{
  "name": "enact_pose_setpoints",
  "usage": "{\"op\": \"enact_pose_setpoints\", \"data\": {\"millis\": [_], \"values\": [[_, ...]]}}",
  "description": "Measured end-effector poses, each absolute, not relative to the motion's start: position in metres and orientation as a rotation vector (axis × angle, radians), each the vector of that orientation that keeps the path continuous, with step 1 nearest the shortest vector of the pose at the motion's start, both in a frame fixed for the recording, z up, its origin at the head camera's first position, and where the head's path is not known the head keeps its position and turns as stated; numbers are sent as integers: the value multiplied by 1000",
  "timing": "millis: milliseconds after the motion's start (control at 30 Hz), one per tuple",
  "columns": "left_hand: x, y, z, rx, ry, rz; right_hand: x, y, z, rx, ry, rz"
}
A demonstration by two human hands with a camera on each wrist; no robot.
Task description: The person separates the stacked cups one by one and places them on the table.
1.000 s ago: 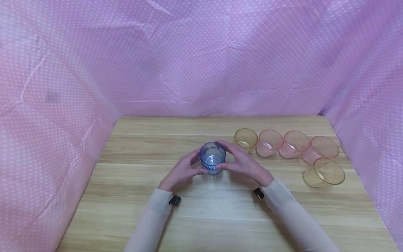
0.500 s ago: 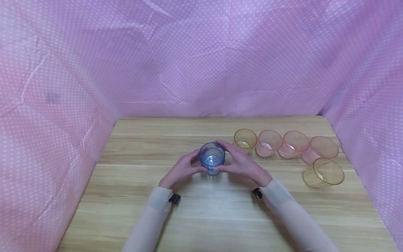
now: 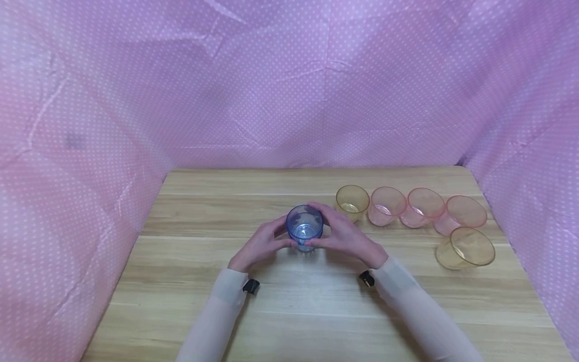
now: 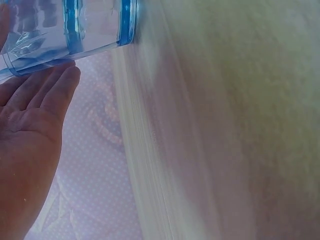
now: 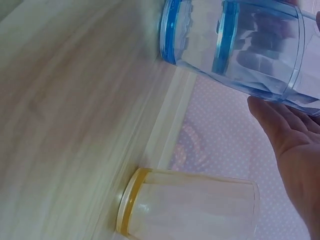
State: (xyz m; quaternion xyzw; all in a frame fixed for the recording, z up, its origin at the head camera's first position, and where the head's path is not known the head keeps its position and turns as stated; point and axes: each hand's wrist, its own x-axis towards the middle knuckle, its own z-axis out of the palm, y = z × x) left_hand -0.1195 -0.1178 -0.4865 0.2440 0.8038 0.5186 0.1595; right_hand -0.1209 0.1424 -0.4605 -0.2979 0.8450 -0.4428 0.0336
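Note:
Two clear blue cups [image 3: 305, 229], nested one in the other, stand upright near the middle of the wooden table. My left hand [image 3: 261, 245] holds them from the left, and my right hand [image 3: 347, 235] from the right. Both thumbs lie on the near side, with the fingers round the far side. Two thick blue bands on the nested cups [image 5: 257, 50] show in the right wrist view, the lower one down at the tabletop. In the left wrist view, the fingers [image 4: 50, 90] touch the side of the cups [image 4: 97, 25].
Right of my right hand stands a yellow cup [image 3: 353, 197]. Three pink cups [image 3: 387, 203] continue that row to the right, close together. Another yellow cup [image 3: 465, 249] stands in front of the last pink one. Pink dotted cloth [image 3: 289, 100] hangs round the table [image 3: 289, 322].
The blue cups have shifted very slightly to the left. My right hand and its thumb have edged left with them, while the left hand stays nearly still.

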Motion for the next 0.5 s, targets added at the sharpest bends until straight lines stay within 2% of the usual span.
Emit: {"op": "enact_pose_setpoints", "data": {"millis": [500], "values": [[-118,-118,-485,712,2292,1471,-120,141,-466,-983,2602,-1398]]}}
